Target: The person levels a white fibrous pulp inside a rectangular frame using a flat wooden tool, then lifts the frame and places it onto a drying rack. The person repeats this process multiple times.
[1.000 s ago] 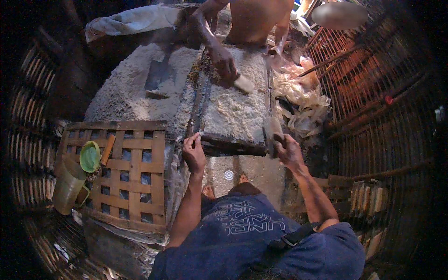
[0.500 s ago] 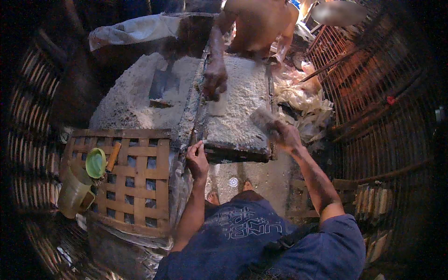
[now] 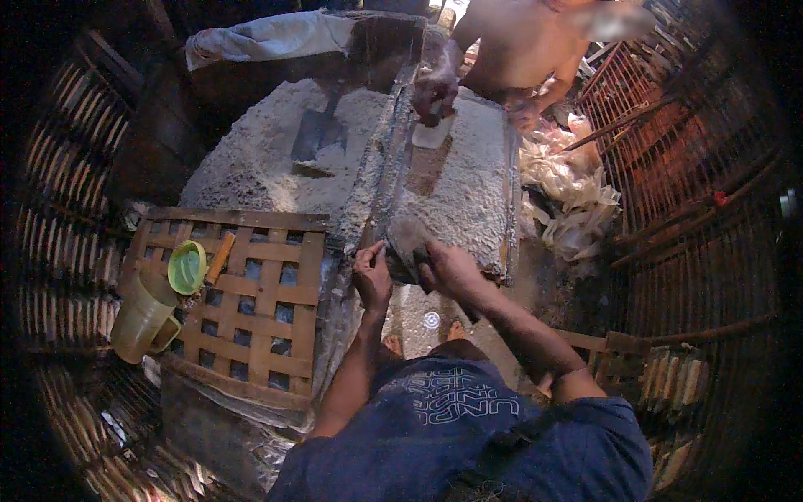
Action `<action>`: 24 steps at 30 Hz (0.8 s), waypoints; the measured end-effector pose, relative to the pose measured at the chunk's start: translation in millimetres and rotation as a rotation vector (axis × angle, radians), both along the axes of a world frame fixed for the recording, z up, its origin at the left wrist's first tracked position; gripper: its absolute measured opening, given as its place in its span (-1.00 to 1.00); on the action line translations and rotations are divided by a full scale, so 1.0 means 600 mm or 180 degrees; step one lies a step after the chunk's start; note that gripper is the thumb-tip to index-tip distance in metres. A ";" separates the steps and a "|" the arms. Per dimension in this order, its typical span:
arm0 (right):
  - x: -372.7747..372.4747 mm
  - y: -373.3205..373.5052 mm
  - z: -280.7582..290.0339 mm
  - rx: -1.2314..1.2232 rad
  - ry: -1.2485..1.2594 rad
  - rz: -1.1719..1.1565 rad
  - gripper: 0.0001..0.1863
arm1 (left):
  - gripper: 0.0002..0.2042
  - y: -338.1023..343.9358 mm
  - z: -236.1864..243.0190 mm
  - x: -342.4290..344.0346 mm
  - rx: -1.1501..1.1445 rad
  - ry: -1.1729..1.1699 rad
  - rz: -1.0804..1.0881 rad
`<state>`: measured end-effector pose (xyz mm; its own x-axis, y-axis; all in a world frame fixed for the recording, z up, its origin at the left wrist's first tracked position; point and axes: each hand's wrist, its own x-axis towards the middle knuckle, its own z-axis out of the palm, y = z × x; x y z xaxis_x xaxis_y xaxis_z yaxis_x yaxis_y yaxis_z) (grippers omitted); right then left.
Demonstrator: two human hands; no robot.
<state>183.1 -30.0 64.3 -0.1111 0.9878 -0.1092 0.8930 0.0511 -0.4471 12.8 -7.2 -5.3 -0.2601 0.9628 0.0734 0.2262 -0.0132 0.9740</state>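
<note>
A dark-framed tray of white granular material (image 3: 468, 197) lies before me. My left hand (image 3: 373, 274) is closed in a pinch at the tray's near-left corner; what is between the fingertips is too small to make out. My right hand (image 3: 447, 266) grips a flat, dusty scraper (image 3: 406, 234) angled over the same corner, close beside my left hand. Across the tray, a co-worker's hand (image 3: 436, 94) holds a pale flat piece (image 3: 432, 132) against the material.
A co-worker (image 3: 519, 50) stands opposite. Left are a heaped pile (image 3: 242, 151) with a dark blade (image 3: 316, 134), a woven wooden lattice (image 3: 267, 335) bearing a green bowl (image 3: 188, 266) and plastic jug (image 3: 142, 318). Crumpled plastic (image 3: 569, 192) lies right, between slatted walls (image 3: 677, 209).
My right hand has swept the scraper leftward from the tray's right edge to its near-left corner. The co-worker's hand has moved back toward the far-left end. My left hand stays pinched.
</note>
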 end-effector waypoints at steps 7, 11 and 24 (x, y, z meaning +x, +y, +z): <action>0.099 -0.104 0.069 -0.0243 0.0128 0.0169 -0.63 | -0.84 0.008 -0.045 -0.010 0.0236 -0.0185 -0.0047; 0.128 -0.129 0.110 -0.0197 0.0815 -0.0471 -0.64 | -0.84 0.007 -0.013 -0.015 0.0108 0.0147 0.0053; 0.197 -0.023 0.046 0.0959 0.0254 -0.1154 -0.45 | -0.86 0.016 -0.051 -0.011 0.0321 -0.0091 0.0061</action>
